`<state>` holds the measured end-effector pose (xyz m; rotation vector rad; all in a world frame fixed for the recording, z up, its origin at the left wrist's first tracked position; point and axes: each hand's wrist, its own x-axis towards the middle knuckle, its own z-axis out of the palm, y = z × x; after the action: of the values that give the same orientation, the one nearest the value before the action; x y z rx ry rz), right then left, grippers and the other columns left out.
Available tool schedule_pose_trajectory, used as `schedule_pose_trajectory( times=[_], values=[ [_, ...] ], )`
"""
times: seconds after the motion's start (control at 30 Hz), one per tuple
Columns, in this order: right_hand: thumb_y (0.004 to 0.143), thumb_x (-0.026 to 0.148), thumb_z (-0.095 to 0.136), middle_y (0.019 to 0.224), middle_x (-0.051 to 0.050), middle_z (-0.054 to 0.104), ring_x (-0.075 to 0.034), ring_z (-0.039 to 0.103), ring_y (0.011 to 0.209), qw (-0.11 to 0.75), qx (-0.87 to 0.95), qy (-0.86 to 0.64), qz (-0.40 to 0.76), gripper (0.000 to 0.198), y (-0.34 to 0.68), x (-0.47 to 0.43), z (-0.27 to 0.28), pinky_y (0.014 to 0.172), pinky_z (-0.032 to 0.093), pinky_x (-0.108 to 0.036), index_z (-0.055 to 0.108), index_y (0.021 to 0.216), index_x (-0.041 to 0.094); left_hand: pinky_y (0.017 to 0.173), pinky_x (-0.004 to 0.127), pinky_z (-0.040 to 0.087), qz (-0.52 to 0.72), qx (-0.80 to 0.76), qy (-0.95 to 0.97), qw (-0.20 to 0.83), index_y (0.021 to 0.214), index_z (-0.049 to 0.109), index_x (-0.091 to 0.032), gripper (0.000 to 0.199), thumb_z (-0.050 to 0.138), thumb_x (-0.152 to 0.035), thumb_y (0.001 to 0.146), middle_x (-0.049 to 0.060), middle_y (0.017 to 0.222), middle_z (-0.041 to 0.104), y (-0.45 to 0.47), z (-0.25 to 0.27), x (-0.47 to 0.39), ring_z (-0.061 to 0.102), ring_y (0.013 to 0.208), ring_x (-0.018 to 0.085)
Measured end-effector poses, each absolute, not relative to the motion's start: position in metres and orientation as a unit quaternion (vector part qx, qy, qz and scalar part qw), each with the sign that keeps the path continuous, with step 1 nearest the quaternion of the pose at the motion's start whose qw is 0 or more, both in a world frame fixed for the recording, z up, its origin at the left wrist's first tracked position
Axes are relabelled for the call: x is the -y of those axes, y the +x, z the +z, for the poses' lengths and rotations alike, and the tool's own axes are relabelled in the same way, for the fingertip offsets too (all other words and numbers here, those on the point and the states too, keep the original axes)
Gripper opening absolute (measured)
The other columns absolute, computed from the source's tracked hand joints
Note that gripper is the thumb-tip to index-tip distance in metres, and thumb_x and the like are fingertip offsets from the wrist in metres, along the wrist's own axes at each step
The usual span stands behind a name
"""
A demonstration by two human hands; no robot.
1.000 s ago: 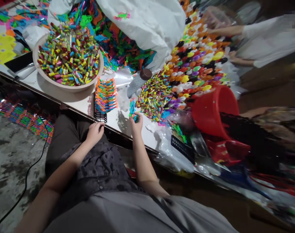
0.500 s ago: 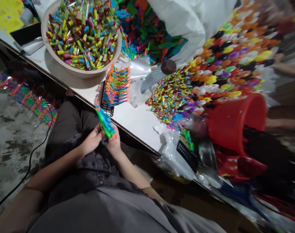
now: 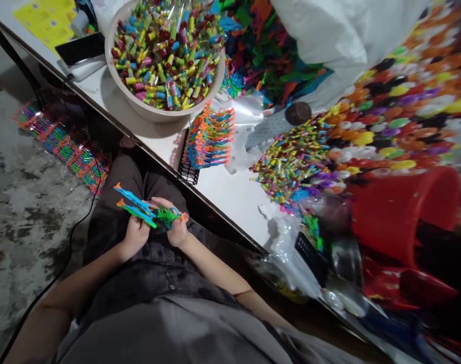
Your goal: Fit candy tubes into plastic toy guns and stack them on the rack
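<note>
Over my lap, my left hand (image 3: 136,233) is closed on slim blue and green plastic toy pieces (image 3: 133,203) with orange tips, which point away to the upper left. Close beside it, my right hand (image 3: 178,231) grips a green and blue plastic bundle (image 3: 166,216) with an orange round end near the thumb. Whether the two lots are joined cannot be made out. On the table edge ahead, a stack of similar orange, blue and green toys (image 3: 211,136) sits on a black plastic rack (image 3: 187,171).
A round tub (image 3: 162,116) of small colourful tubes stands on the white table (image 3: 230,202). Right of it lie loose tubes (image 3: 291,162), many coloured ovals (image 3: 389,111) and a tipped red bucket (image 3: 401,212). A phone (image 3: 81,50) lies left. Wrapped toys (image 3: 63,144) rest on the floor.
The toy pieces, bunched together and upright before, now tilt left and are spread between my hands. My left hand has turned. The whole view has shifted, so the table things appear further right.
</note>
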<state>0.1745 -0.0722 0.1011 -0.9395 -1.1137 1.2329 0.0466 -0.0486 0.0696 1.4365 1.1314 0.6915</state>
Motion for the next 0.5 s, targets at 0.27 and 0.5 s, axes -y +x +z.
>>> schedule_pose_trajectory(
  times=[0.27,0.5],
  values=[
    [0.085,0.072,0.025,0.119,-0.009,0.063,-0.027,0.058,0.115,0.560,0.523,-0.466,0.442,0.069,0.168,0.069,0.086,0.099,0.048,-0.042,0.060,0.119,0.022,0.100,0.038,0.048,0.303,-0.433,0.600,0.601,0.095,0.062,-0.021,0.029,0.047,-0.044,0.085,0.009,0.103,0.070,0.032,0.076,0.029,0.064,0.103,0.022],
    [0.080,0.074,0.036,0.095,-0.008,0.069,-0.024,0.066,0.092,0.572,0.421,-0.550,0.440,0.066,0.176,0.057,0.103,0.086,0.054,-0.041,0.060,0.110,0.021,0.103,0.040,0.048,0.359,-0.453,0.602,0.551,0.098,0.067,-0.022,0.028,0.054,-0.041,0.082,0.007,0.109,0.070,0.026,0.068,0.017,0.063,0.108,0.022]
  ],
)
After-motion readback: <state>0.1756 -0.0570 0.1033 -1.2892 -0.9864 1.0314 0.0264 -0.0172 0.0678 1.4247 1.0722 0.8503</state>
